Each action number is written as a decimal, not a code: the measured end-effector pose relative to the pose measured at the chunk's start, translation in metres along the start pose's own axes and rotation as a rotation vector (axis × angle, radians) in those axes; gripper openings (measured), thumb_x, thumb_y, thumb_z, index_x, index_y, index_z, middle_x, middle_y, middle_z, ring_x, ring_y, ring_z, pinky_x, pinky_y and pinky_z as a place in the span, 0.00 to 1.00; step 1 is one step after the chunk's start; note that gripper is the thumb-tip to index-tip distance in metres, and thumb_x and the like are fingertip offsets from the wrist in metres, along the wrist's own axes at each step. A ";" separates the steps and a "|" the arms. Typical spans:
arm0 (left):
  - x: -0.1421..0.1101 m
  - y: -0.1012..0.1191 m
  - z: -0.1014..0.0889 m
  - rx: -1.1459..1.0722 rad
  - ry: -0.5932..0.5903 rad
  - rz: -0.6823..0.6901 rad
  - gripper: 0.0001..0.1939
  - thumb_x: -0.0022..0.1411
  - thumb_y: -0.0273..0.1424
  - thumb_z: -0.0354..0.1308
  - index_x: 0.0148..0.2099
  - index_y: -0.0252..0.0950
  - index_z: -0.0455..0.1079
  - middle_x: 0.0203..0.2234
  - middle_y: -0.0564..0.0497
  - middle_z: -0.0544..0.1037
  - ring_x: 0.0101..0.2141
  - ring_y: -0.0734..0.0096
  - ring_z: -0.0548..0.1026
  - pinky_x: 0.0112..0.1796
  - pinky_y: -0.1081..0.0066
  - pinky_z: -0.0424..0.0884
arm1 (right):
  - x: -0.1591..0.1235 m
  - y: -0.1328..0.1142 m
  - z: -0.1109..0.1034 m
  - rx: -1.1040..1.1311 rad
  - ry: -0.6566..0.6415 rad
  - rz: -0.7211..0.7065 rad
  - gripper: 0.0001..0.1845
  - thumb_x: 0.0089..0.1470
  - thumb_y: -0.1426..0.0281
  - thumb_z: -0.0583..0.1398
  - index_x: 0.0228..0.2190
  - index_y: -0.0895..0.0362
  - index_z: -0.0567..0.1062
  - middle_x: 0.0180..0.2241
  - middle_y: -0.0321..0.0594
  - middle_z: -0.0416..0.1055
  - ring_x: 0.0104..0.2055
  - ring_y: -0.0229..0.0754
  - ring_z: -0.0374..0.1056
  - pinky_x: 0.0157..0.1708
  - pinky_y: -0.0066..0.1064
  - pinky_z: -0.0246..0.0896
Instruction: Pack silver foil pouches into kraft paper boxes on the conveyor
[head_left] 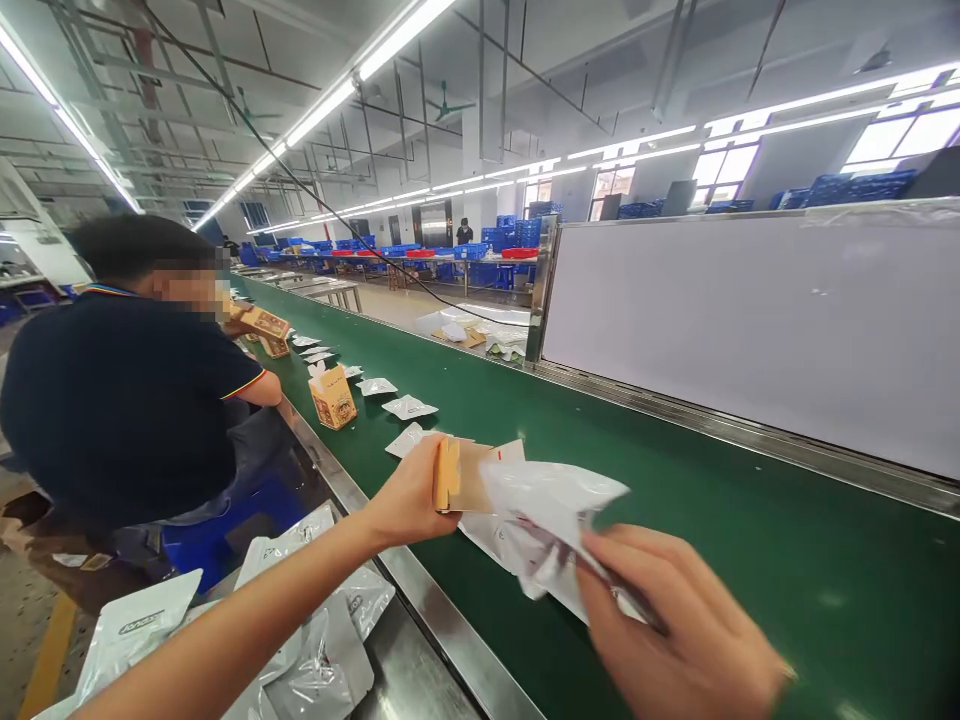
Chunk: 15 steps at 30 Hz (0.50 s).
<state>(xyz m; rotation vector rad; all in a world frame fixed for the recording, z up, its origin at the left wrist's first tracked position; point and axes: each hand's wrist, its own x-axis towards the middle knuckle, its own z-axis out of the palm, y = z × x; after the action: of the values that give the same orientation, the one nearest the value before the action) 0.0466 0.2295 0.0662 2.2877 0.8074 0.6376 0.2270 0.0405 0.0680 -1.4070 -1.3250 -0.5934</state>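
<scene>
My left hand (pixel 411 492) is wrapped round a small cardboard box (pixel 466 476), its open end turned to the right. In my right hand (pixel 675 610) is a white plastic pouch (pixel 555 495), pinched near its right end. The pouch's far end meets the mouth of the box; how far inside it reaches I cannot tell. Under the box and pouch, more white pouches (pixel 491 540) lie on the green conveyor belt (pixel 720 530), partly covered by my hands.
White pouches (pixel 322 640) are heaped on the metal ledge at lower left. Farther along the belt stand a printed box (pixel 332 395) and a row of pouches (pixel 409 407). A seated co-worker (pixel 127 390) holds another box (pixel 266 328). A white panel (pixel 750 320) borders the belt's far side.
</scene>
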 end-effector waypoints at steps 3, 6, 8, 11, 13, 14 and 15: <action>-0.019 0.031 0.026 0.183 0.213 0.251 0.29 0.49 0.28 0.59 0.53 0.37 0.53 0.46 0.43 0.68 0.48 0.59 0.68 0.48 0.58 0.67 | 0.008 -0.031 0.026 0.015 -0.068 -0.027 0.10 0.53 0.80 0.55 0.32 0.55 0.72 0.27 0.35 0.72 0.27 0.34 0.67 0.28 0.25 0.62; -0.036 0.044 0.051 0.369 0.293 0.512 0.26 0.51 0.24 0.54 0.53 0.36 0.54 0.46 0.41 0.68 0.50 0.57 0.66 0.52 0.55 0.63 | -0.004 -0.025 0.023 0.131 -0.470 0.067 0.20 0.52 0.80 0.50 0.46 0.58 0.70 0.42 0.43 0.73 0.41 0.41 0.70 0.38 0.30 0.68; -0.045 0.049 0.067 0.402 0.298 0.532 0.27 0.49 0.24 0.53 0.53 0.34 0.54 0.45 0.40 0.69 0.48 0.56 0.68 0.50 0.54 0.64 | -0.011 -0.017 0.012 0.327 -0.821 0.075 0.29 0.48 0.76 0.55 0.54 0.61 0.64 0.53 0.48 0.65 0.54 0.48 0.63 0.51 0.38 0.64; -0.052 0.058 0.089 0.391 0.297 0.434 0.27 0.47 0.24 0.54 0.52 0.34 0.55 0.43 0.40 0.70 0.45 0.56 0.69 0.47 0.53 0.65 | -0.015 -0.011 0.002 0.556 -1.115 0.177 0.37 0.39 0.67 0.67 0.52 0.59 0.66 0.53 0.46 0.65 0.56 0.51 0.61 0.55 0.40 0.61; -0.054 0.066 0.098 0.344 0.249 0.360 0.28 0.45 0.23 0.54 0.51 0.34 0.56 0.43 0.40 0.70 0.45 0.55 0.69 0.47 0.52 0.64 | -0.017 -0.008 -0.002 0.569 -1.057 0.305 0.26 0.47 0.63 0.63 0.49 0.56 0.69 0.49 0.42 0.69 0.50 0.46 0.66 0.50 0.36 0.66; -0.055 0.070 0.100 0.307 0.184 0.334 0.30 0.44 0.23 0.55 0.52 0.34 0.56 0.45 0.40 0.70 0.46 0.55 0.68 0.49 0.51 0.64 | -0.019 -0.004 -0.006 0.518 -0.993 0.338 0.21 0.54 0.64 0.58 0.49 0.55 0.69 0.48 0.41 0.70 0.49 0.44 0.68 0.48 0.35 0.67; -0.055 0.074 0.100 0.263 0.089 0.312 0.34 0.43 0.24 0.57 0.55 0.34 0.54 0.48 0.39 0.69 0.49 0.53 0.67 0.51 0.49 0.62 | -0.023 0.002 -0.013 0.437 -0.931 0.350 0.19 0.58 0.66 0.52 0.50 0.54 0.69 0.48 0.40 0.70 0.48 0.42 0.68 0.47 0.34 0.67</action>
<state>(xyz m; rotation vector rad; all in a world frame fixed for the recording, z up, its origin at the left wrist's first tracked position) 0.0970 0.1069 0.0358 2.6723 0.6081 0.8170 0.2267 0.0206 0.0513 -1.5302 -1.7016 0.6468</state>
